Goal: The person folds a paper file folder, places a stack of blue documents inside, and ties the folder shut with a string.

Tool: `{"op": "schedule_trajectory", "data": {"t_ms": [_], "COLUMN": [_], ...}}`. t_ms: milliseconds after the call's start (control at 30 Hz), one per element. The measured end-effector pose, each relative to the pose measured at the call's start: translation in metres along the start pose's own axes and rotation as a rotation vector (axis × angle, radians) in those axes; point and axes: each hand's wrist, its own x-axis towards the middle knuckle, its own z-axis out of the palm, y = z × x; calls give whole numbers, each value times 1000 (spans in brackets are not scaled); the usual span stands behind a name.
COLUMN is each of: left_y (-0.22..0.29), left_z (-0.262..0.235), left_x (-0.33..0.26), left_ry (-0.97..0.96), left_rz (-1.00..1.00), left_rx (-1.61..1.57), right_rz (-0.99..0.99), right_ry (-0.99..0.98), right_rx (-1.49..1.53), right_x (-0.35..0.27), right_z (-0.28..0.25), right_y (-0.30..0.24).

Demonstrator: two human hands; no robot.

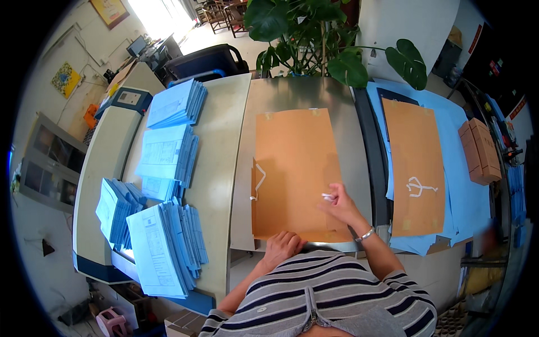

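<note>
A large brown kraft-paper archive folder [297, 168] lies flat in front of me, a white tie [260, 177] on its left side. At the folder's near edge rests my left hand [282, 247], closed with its fingers curled; what they hold, if anything, is hidden. Over the lower right of the folder, my right hand [343, 208] pinches a small white piece [327, 197], too small to name. A bracelet circles my right wrist. To the right lies a second brown folder [416, 168] with a white tie loosely looped on it.
Stacks of blue paper forms [163, 247] stand along the left table [219, 157]. Blue sheets [457, 168] lie under the right folder, next to a brown carton [479, 150]. A leafy potted plant [314, 39] overhangs the far edge, with a dark chair [208, 62] to its left.
</note>
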Motion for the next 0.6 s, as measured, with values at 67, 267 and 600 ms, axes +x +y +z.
{"op": "schedule_trajectory", "data": {"t_ms": [67, 267, 600], "left_y": [1, 2, -36], "left_z": [-2, 0, -49], "left_x": [-5, -7, 34], "left_ry": [-29, 11, -59], "left_rz": [-12, -12, -256], "left_rx": [16, -27, 328], "right_rz": [38, 37, -302], "right_ry": [-44, -12, 137], "right_rx": [-373, -397, -489], "right_x": [-5, 12, 9], "right_z": [7, 4, 16], "right_y": [-19, -11, 10]}}
